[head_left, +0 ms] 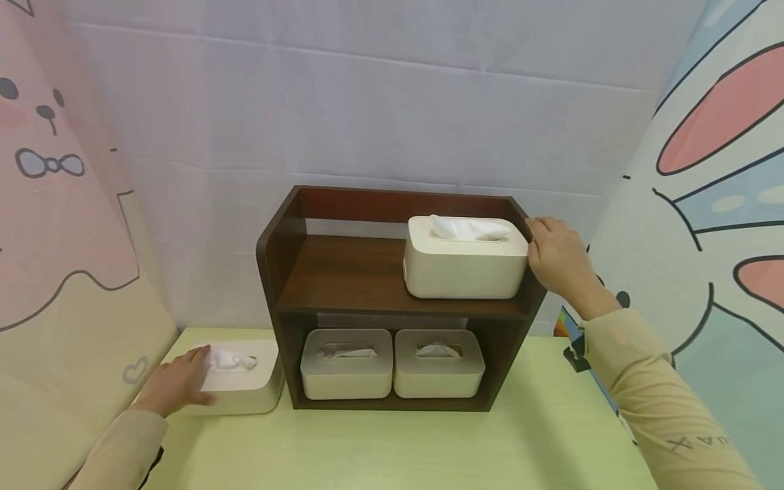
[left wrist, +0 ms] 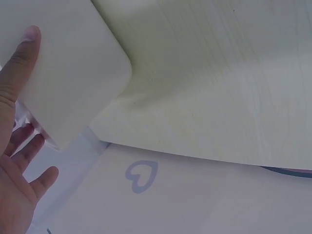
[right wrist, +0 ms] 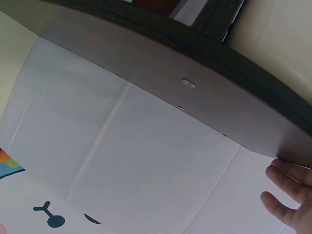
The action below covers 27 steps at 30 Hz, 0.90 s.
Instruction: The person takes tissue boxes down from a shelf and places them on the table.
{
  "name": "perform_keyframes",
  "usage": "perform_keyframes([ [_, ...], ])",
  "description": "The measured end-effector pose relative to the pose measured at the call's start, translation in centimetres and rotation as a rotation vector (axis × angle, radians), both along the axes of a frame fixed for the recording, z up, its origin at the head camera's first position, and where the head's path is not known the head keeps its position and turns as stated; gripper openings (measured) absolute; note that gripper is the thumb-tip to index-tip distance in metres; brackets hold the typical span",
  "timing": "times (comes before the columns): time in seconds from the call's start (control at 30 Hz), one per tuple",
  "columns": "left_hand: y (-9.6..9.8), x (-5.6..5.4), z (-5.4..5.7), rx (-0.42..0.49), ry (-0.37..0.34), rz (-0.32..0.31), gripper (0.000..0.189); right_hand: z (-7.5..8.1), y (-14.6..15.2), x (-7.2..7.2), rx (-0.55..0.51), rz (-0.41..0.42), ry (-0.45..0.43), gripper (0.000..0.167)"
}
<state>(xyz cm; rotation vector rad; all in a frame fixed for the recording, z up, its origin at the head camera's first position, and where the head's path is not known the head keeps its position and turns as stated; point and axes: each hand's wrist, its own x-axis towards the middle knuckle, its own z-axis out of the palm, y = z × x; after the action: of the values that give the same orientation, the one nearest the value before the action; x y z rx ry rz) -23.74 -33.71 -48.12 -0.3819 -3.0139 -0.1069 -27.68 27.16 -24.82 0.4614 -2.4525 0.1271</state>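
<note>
At the left of the table, my left hand (head_left: 174, 383) holds the left end of a white tissue box (head_left: 254, 400). Its thumb (left wrist: 22, 61) lies along the front face and its fingers reach over the top by the tissue; in the left wrist view some fingers hang loose past the end. My right hand (head_left: 559, 258) rests at the right side panel of a dark brown two-tier shelf (head_left: 349, 265), its fingertips at the panel's edge close to a second tissue box (head_left: 465, 272) on the upper tier. Those right fingers (right wrist: 287, 183) look slightly bent and spread; the thumb is hidden.
Two more tissue boxes, a left one (head_left: 346, 378) and a right one (head_left: 438, 378), stand side by side on the lower tier. The shelf sits on a pale green table (head_left: 398, 449). White cloth (head_left: 392, 102) hangs behind, with cartoon-printed sheets at both sides.
</note>
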Motion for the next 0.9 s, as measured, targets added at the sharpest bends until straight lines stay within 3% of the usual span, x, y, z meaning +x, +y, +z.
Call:
perform_keyframes([
  [0.3, -0.1, 0.6, 0.1, 0.046, 0.015, 0.005, 0.095, 0.0, -0.1, 0.0, -0.007, 0.009, -0.010, 0.037],
  [0.57, 0.0, 0.5, 0.7, 0.039, 0.003, -0.015, 0.094, 0.1, 0.0, 0.0, -0.009, 0.000, -0.028, 0.037],
  [0.73, 0.2, 0.3, 1.9, -0.016, -0.006, -0.012, 0.089, 0.1, 0.0, 0.0, -0.009, -0.003, -0.029, 0.038],
  [0.9, 0.9, 0.3, 3.8, -0.046, 0.007, -0.008, 0.077, 0.0, 0.1, 0.0, -0.007, 0.005, -0.010, 0.037],
])
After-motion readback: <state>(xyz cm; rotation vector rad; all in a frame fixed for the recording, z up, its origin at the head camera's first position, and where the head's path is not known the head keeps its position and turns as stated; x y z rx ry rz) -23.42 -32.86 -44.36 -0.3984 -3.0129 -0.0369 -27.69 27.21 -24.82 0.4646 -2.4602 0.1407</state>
